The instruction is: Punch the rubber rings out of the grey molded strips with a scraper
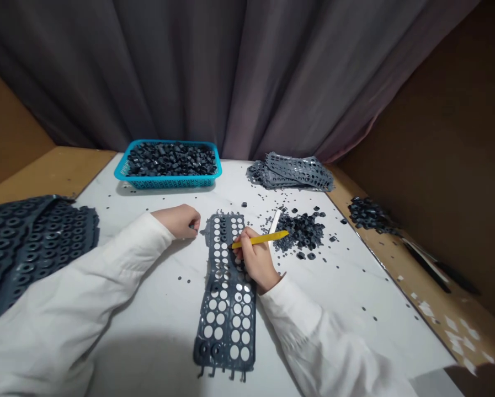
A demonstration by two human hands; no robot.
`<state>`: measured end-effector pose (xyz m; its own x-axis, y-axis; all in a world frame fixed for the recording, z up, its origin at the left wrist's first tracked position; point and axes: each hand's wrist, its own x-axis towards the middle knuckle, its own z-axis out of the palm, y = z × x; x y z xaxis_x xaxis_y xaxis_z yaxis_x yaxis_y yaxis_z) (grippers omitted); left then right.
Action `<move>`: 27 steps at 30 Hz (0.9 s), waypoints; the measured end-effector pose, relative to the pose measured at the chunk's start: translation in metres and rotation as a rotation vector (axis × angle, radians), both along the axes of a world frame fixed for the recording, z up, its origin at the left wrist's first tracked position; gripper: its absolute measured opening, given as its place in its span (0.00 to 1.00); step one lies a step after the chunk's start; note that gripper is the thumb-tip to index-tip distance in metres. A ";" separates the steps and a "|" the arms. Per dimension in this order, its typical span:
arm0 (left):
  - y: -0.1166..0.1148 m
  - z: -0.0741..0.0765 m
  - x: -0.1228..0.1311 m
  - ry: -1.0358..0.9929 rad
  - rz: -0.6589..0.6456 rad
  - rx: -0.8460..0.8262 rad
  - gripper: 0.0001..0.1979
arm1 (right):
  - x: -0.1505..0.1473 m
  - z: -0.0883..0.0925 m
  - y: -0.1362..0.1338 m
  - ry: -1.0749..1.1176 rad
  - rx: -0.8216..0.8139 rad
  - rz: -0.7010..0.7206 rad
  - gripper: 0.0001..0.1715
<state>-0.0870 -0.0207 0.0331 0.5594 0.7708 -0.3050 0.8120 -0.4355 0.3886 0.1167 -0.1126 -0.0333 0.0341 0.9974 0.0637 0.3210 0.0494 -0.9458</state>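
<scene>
Turquoise plastic: a basket (170, 182), filled with small dark pieces, serves as landmark on the white worktop (160, 309). The dark perforated sheet (229, 311) lies flat, nearer the person than the basket and right of it.

Right hand (253, 256): over the sheet's right side; grip closed on a yellow tool (267, 237), pen-fashion, probably for fine control of the tip. Tip sits over the far half of the sheet; contact cannot be told.

Left hand (183, 220): between basket and sheet, just beside the sheet's left edge. Grip curled closed; whether it pinches a small piece cannot be told. Position seems suited to steadying the sheet.

Loose dark pieces (307, 231) heap up right of the basket and nearer the person, a white stick (276, 220) beside them; likely kept close to the right hand for short reach. A stack of perforated sheets (299, 172) lies straight right of the basket; ringed sheets (24, 237) lie left of it and nearer.

Sheet's long axis runs away from the person, far end pointing past the basket's right side toward the curtain (197, 71); thin prongs point back at the person. Most holes show white; two near-left ones carry dark rings.
</scene>
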 end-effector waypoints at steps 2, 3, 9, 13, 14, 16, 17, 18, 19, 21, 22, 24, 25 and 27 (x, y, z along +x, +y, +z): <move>0.017 0.011 -0.001 -0.115 -0.031 0.065 0.05 | 0.000 -0.002 0.001 -0.017 0.008 -0.002 0.15; 0.028 0.016 0.000 -0.164 -0.021 0.138 0.06 | -0.001 -0.002 0.001 -0.025 0.011 0.001 0.15; 0.108 0.018 0.010 -0.195 0.170 0.569 0.10 | -0.003 -0.001 0.001 -0.038 0.031 0.007 0.14; 0.129 0.008 0.006 -0.145 0.037 0.601 0.15 | -0.004 -0.001 0.000 -0.043 0.040 0.011 0.14; 0.130 0.008 0.004 -0.145 0.015 0.618 0.15 | -0.004 0.000 0.000 -0.041 0.042 0.014 0.14; 0.128 0.011 -0.001 -0.150 -0.003 0.639 0.16 | -0.004 0.001 0.000 -0.030 0.043 0.020 0.13; 0.127 0.014 -0.003 -0.149 0.002 0.644 0.16 | -0.004 0.001 0.000 -0.020 0.041 0.023 0.14; 0.125 0.017 -0.005 -0.145 0.015 0.650 0.16 | -0.004 0.002 0.000 -0.007 0.038 0.026 0.14; 0.123 0.020 -0.005 -0.139 0.031 0.660 0.16 | -0.003 0.002 0.001 0.011 0.036 0.025 0.14; 0.114 0.025 -0.004 -0.135 0.050 0.707 0.15 | -0.002 0.002 0.003 0.065 0.032 -0.003 0.14; 0.107 0.027 -0.001 -0.144 0.040 0.730 0.15 | -0.001 0.002 0.004 0.096 0.032 -0.029 0.14; 0.085 0.026 0.007 -0.180 -0.052 0.709 0.13 | 0.000 0.002 0.008 0.137 0.037 -0.076 0.13; 0.071 0.023 0.012 -0.198 -0.135 0.643 0.13 | 0.000 0.002 0.009 0.136 0.040 -0.086 0.13; 0.040 0.015 0.023 -0.194 -0.333 0.394 0.11 | 0.001 0.003 0.011 0.096 0.053 -0.077 0.13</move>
